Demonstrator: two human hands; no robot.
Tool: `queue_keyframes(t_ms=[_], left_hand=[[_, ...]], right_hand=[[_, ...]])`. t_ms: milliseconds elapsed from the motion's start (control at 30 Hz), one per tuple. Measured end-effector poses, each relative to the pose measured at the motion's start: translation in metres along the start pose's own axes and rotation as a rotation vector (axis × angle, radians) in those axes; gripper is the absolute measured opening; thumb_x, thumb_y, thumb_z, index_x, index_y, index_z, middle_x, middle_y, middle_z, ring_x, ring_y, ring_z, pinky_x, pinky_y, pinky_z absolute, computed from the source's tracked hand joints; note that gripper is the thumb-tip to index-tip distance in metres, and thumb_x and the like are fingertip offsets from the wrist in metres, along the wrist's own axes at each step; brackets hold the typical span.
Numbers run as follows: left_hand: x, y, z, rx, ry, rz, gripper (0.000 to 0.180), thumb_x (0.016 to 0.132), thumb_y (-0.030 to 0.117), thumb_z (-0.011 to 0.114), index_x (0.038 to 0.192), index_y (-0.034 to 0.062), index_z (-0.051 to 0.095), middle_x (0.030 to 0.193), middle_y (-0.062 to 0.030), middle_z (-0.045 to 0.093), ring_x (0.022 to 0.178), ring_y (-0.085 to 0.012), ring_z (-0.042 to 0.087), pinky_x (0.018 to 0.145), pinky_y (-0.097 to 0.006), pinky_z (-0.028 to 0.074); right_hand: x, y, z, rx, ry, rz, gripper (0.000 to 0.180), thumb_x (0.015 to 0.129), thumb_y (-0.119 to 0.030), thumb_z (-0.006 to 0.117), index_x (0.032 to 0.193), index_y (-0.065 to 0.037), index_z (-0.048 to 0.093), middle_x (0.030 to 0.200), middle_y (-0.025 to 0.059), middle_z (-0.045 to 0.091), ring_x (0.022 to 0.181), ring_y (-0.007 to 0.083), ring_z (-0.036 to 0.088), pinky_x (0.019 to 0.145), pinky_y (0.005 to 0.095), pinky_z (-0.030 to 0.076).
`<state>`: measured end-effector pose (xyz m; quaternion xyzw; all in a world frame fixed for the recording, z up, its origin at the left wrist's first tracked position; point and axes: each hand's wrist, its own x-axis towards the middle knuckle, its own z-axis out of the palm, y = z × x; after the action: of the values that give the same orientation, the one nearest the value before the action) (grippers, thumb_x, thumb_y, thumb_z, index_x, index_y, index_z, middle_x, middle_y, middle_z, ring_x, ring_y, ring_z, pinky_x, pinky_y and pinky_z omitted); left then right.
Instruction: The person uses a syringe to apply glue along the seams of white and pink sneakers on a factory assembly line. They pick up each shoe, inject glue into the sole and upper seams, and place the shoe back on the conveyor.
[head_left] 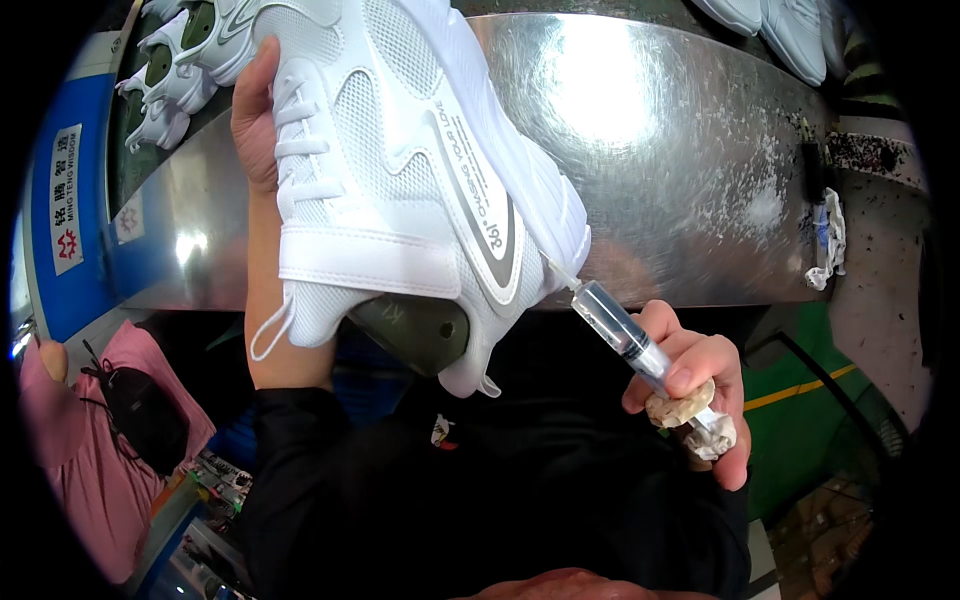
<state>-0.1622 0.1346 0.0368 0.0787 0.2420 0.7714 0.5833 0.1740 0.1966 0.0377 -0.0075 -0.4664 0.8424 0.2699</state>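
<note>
A white mesh sneaker (400,170) with a grey side stripe and white laces fills the upper middle of the view, heel toward me and sole turned right. My left hand (255,110) grips it from behind at the laces side, mostly hidden by the shoe. My right hand (695,390) holds a clear plastic syringe (625,335) with a dirty, taped plunger end. The syringe needle tip touches the sneaker at the edge between sole and upper near the heel.
A shiny curved metal surface (680,150) spans behind the shoe. More white sneakers (175,75) sit on a belt at top left and top right (780,25). A rag and a pen-like tool (825,235) lie at right. A pink bag (120,420) sits lower left.
</note>
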Motion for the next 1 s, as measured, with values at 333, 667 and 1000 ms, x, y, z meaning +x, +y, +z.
queue_keyframes(t_ms=[333, 667, 1000], left_hand=[[-0.027, 0.020, -0.008, 0.297, 0.231, -0.032, 0.055, 0.085, 0.038, 0.051, 0.124, 0.0009, 0.050, 0.117, -0.0153, 0.059, 0.103, -0.0303, 0.059, 0.093, -0.041, 0.046], [-0.096, 0.038, -0.028, 0.708, 0.461, 0.084, 0.048, 0.089, 0.027, 0.049, 0.125, -0.0037, 0.045, 0.118, -0.0199, 0.056, 0.106, -0.0314, 0.057, 0.093, -0.042, 0.047], [-0.185, 0.026, -0.033, 0.590, 0.478, 0.046, 0.061, 0.082, 0.009, 0.058, 0.134, -0.0057, 0.029, 0.131, -0.0194, 0.045, 0.120, -0.0310, 0.048, 0.101, -0.044, 0.041]], right_hand=[[-0.008, 0.010, -0.006, -0.064, -0.004, -0.021, 0.083, 0.056, -0.063, 0.077, 0.108, -0.001, 0.060, 0.089, 0.0056, 0.067, 0.073, 0.0139, 0.042, 0.068, 0.0261, 0.030], [0.008, 0.010, -0.009, -0.228, -0.067, -0.017, 0.076, 0.056, -0.047, 0.084, 0.111, -0.002, 0.059, 0.097, 0.0026, 0.067, 0.073, 0.0149, 0.044, 0.069, 0.0256, 0.033], [0.015, 0.026, 0.004, -0.418, -0.081, -0.087, 0.080, 0.053, -0.053, 0.084, 0.109, -0.002, 0.057, 0.087, 0.0022, 0.064, 0.071, 0.0142, 0.039, 0.066, 0.0262, 0.030]])
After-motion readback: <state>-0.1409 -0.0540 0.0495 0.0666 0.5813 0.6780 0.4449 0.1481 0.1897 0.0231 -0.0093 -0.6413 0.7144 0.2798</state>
